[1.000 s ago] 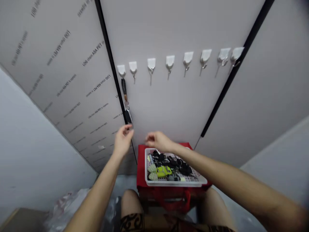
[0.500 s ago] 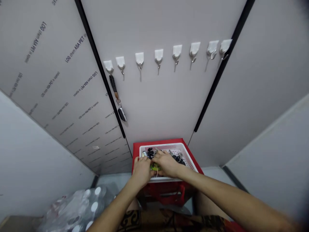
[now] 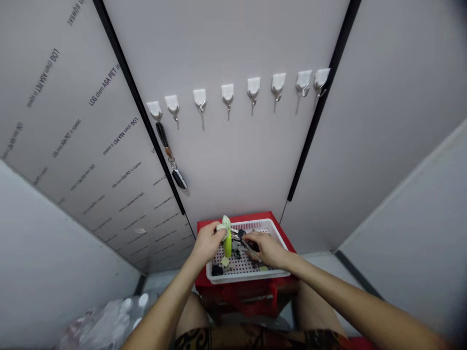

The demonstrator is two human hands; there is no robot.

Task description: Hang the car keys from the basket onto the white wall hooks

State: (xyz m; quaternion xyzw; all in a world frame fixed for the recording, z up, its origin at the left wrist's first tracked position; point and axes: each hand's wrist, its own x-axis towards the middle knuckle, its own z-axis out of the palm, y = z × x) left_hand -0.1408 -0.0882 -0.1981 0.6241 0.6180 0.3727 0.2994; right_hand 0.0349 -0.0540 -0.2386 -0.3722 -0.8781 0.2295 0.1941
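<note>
Left hand: the left hand has its thumb and fingers pinching a pale green, ribbed piece attached to a neon yellow-green oblong item.
Yellow-green item: raised over the left part of the basket, standing roughly upright below the fingertips.
Right hand: the right hand reaches into the right half of the basket, fingers curled down among dark keys and fobs – a thin greyish strip lies at the fingertips; whether they grip it I cannot tell.
Basket: a white plastic basket with a perforated floor, resting on a red fabric box.
Near left corner: a black bundle inside the basket, with a small pale yellow square just beyond it.
Near edge, right half: another pale yellow square inside the basket.
Wall: a row of eight white adhesive hooks on the grey panel; from the leftmost hangs a black braided strap with a black and silver key fob.
Floor, left: clear bottles with white caps – beside crumpled clear plastic.
</note>
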